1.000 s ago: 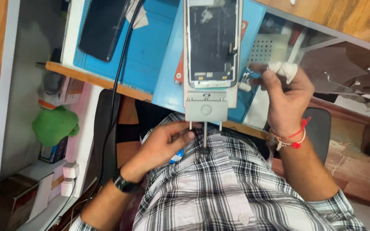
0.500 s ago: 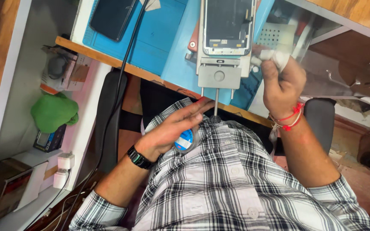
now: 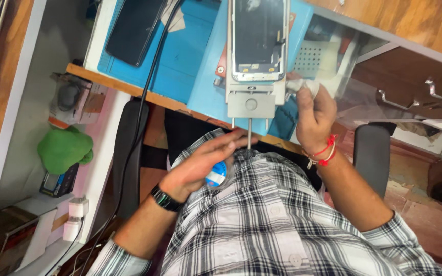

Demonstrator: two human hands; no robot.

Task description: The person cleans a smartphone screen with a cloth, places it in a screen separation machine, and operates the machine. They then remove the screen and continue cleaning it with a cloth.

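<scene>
Gripping a white cloth (image 3: 307, 88), the right hand (image 3: 314, 118) stays clenched just beside the grey clamp (image 3: 251, 99). The clamp holds a phone screen (image 3: 258, 38), above and left of that hand. The left hand (image 3: 200, 163) cups a small blue-and-white roll (image 3: 217, 174) against the plaid shirt (image 3: 282, 220), fingers (image 3: 226, 143) extended, near the clamp's two rods (image 3: 249, 134).

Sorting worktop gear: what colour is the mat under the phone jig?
Blue mat, seen in the head view.

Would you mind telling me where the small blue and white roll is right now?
In the head view, the roll sits under the left hand, against the checked shirt, just below the grey clamp.
</scene>
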